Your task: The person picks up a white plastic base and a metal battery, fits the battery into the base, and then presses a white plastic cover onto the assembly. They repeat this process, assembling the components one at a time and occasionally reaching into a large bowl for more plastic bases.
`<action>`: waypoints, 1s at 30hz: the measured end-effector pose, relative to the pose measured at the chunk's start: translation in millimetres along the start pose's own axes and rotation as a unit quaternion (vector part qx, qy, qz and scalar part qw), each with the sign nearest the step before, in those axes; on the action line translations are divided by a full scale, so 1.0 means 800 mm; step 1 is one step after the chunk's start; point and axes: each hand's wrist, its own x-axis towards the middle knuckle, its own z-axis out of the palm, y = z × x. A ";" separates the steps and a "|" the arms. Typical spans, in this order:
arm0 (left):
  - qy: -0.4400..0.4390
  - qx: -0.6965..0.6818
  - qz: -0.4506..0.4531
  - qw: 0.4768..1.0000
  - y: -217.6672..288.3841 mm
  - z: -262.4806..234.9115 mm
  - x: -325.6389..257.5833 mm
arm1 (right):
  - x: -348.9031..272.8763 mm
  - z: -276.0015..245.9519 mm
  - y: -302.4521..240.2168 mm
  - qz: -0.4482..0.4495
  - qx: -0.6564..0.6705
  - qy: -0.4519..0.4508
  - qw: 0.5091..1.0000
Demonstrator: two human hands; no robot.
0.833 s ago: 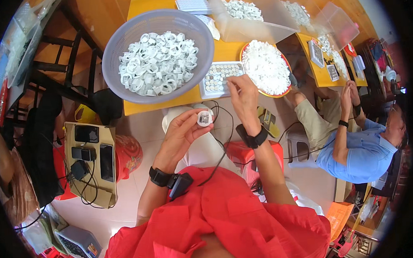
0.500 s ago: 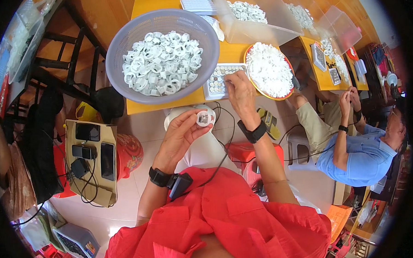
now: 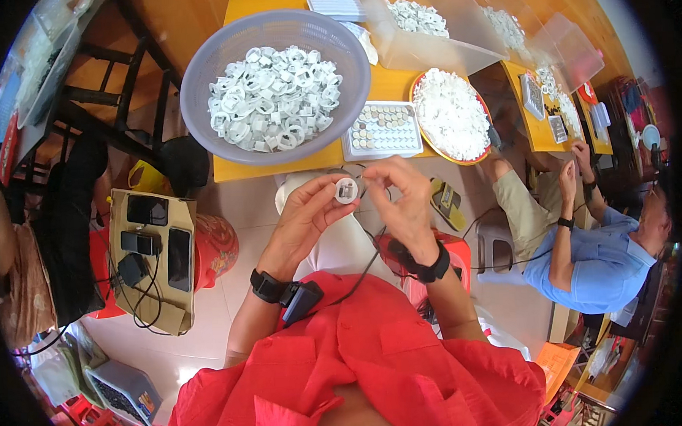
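Note:
My left hand (image 3: 301, 216) pinches a small round white plastic part (image 3: 346, 189) with metal bits showing in its middle. Close to the right side of that part is my right hand (image 3: 403, 203), thumb and fingers pressed together; what they hold, if anything, is too small to make out. Beyond my hands, at the table's near edge, sits a white tray (image 3: 405, 142) with rows of silver button cells (image 3: 363, 134). Some of its pockets hold no cell.
A grey basket (image 3: 200, 82) heaped with white plastic parts stands left of the tray. A red-rimmed plate (image 3: 482, 109) of small white pieces lies to the right, below a clear bin (image 3: 471, 51). Phones sit on cardboard (image 3: 174, 312) at left. A person in blue (image 3: 587, 267) works at right.
My right hand has come back from the tray to beside the round white part in my left hand. Fewer button cells show covered now that the hand is off the tray.

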 end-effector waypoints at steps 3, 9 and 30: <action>0.001 0.010 0.010 1.000 -0.002 0.006 -0.001 | -0.012 0.005 -0.010 -0.014 0.007 0.004 1.000; 0.017 0.040 0.029 0.999 -0.005 0.012 -0.002 | -0.019 0.007 0.000 -0.099 -0.052 0.004 0.994; 0.067 0.111 0.041 0.991 -0.009 0.014 -0.009 | -0.025 0.008 0.003 -0.146 -0.079 -0.086 0.982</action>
